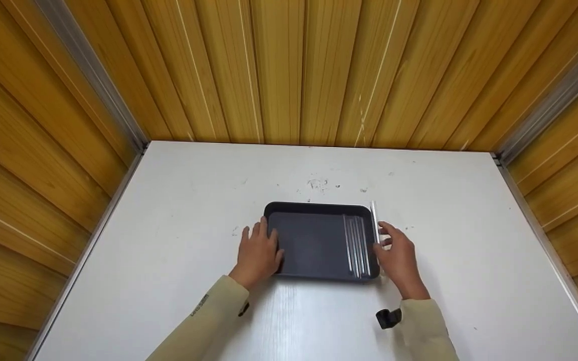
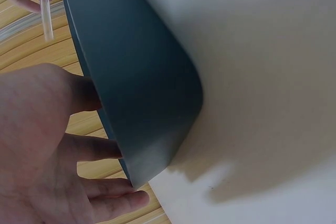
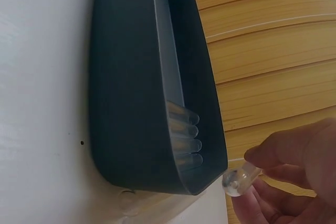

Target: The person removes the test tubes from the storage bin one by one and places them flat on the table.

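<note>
A dark rectangular tray [image 1: 309,245] lies on the white table, with several clear test tubes [image 1: 356,245] side by side along its right end. My left hand [image 1: 259,250] rests over the tray's left rim, fingers fairly straight; the left wrist view shows some fingertips passing behind the dark wall [image 2: 136,77]. Just outside the right rim, my right hand [image 1: 397,255] pinches another clear test tube [image 1: 375,220] between thumb and fingers. Its rounded end [image 3: 233,183] shows close to the tray corner in the right wrist view.
Beside the tray's near wall, clear rounded tube ends [image 3: 127,200] lie on the table in the right wrist view. Wood-patterned panels [image 1: 279,75] enclose the white table [image 1: 193,200] at the back and both sides. Dark marks [image 1: 317,184] dot the tabletop behind the tray.
</note>
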The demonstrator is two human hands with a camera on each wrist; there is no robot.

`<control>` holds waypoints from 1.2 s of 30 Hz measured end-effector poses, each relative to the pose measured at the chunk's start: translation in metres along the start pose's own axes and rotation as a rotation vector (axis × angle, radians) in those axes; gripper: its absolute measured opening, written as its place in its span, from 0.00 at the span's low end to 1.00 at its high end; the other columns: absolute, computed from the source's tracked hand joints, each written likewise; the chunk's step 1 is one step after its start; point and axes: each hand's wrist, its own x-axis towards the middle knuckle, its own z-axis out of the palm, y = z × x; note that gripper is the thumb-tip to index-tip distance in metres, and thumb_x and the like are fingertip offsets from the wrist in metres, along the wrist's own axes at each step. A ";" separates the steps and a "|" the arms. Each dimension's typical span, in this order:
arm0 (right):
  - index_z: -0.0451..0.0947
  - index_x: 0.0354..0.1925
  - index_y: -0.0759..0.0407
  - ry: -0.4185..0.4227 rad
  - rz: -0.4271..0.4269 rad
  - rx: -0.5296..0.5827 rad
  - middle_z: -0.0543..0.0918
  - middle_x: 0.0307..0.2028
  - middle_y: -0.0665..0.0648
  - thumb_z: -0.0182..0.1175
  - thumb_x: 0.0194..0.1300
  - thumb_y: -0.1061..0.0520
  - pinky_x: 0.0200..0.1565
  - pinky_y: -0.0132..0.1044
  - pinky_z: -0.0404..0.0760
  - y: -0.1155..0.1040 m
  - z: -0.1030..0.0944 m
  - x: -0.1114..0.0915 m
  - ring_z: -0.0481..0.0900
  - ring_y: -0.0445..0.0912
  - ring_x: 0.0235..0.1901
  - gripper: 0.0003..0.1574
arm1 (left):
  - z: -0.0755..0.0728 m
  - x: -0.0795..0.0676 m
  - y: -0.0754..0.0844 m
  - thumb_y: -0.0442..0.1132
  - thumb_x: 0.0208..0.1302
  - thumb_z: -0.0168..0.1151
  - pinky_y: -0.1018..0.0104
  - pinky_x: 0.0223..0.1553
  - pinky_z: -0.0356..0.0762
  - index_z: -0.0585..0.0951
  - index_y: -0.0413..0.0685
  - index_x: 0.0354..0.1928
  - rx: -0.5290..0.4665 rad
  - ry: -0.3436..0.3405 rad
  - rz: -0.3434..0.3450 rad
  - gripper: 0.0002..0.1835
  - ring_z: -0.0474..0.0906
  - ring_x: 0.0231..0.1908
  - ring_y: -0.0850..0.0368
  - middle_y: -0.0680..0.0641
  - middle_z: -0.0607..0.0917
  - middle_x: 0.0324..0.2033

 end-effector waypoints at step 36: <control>0.65 0.66 0.68 0.001 0.037 -0.044 0.76 0.56 0.70 0.55 0.64 0.68 0.41 0.42 0.80 0.031 -0.003 -0.004 0.80 0.57 0.48 0.32 | 0.004 -0.001 0.000 0.54 0.64 0.60 0.44 0.62 0.66 0.77 0.42 0.59 -0.001 0.055 0.015 0.28 0.71 0.62 0.41 0.32 0.70 0.64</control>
